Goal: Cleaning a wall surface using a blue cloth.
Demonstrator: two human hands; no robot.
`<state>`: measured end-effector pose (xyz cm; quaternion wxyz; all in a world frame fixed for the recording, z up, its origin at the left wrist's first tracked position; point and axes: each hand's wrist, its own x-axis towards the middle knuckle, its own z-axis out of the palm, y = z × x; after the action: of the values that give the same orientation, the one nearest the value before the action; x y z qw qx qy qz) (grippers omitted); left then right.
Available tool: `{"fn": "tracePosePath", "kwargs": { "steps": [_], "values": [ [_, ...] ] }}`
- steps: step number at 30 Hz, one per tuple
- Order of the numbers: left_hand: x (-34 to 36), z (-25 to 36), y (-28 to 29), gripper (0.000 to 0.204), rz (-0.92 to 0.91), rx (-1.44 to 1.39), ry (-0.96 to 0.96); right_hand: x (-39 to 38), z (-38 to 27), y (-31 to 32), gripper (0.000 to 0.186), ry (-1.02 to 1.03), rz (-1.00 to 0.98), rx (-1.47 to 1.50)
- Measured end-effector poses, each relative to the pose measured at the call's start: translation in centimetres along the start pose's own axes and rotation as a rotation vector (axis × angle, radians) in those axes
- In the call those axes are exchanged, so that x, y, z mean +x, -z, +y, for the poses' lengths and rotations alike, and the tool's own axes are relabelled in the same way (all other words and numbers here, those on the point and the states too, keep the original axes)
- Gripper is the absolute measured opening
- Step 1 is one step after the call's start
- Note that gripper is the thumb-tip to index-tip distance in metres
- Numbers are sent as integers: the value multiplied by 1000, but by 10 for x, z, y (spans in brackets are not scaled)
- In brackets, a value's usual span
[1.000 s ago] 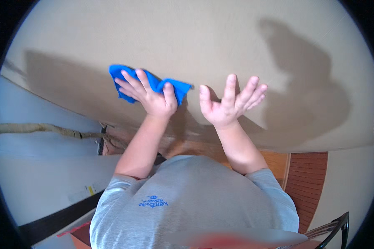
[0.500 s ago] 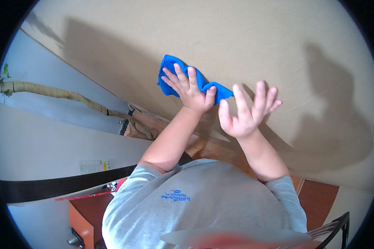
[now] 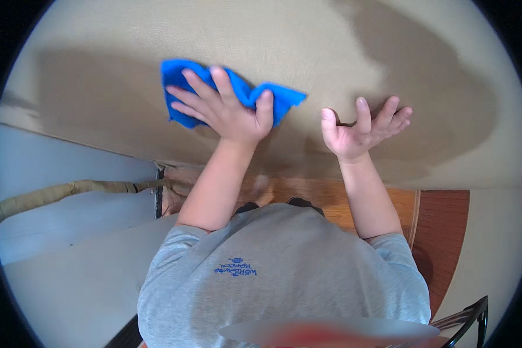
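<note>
A blue cloth [image 3: 290, 97], creased and bunched near its middle, is pressed against the beige wall [image 3: 307, 35] in front of me. My left hand [image 3: 229, 116] holds it there under spread fingers, with the thumb also over the cloth. Parts of the cloth stick out past the hand at the upper left and at the right. To the right of the cloth, my right hand [image 3: 359, 130] is open and holds nothing. Its fingers are apart and slightly bent, close to the wall; whether they touch it I cannot tell.
At the left a wrapped, pole-like plant stem [image 3: 69, 191] crosses in front of a pale wall. Wooden flooring [image 3: 330, 194] shows below my arms, with a reddish-brown panel [image 3: 443, 243] at the right. A black-framed item [image 3: 480, 319] sits at the lower right.
My left hand has slid left and a little upward on the wall with the cloth under it. My right hand has shifted slightly right, and the gap between the hands is wider.
</note>
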<state>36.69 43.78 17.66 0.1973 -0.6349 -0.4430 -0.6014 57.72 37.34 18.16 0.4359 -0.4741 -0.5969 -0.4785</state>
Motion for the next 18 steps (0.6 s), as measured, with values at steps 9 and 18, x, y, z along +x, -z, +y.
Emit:
{"fn": "tracePosePath", "kwargs": {
  "steps": [9, 18],
  "values": [
    [-67, -28, 2, 91, -161, -5, -17, -1, -2, 1, 63, -19, -38, -79],
    [15, -18, 6, 85, -57, -8, -49, 2, -5, -2, 65, -3, -29, -109]
  ]
}}
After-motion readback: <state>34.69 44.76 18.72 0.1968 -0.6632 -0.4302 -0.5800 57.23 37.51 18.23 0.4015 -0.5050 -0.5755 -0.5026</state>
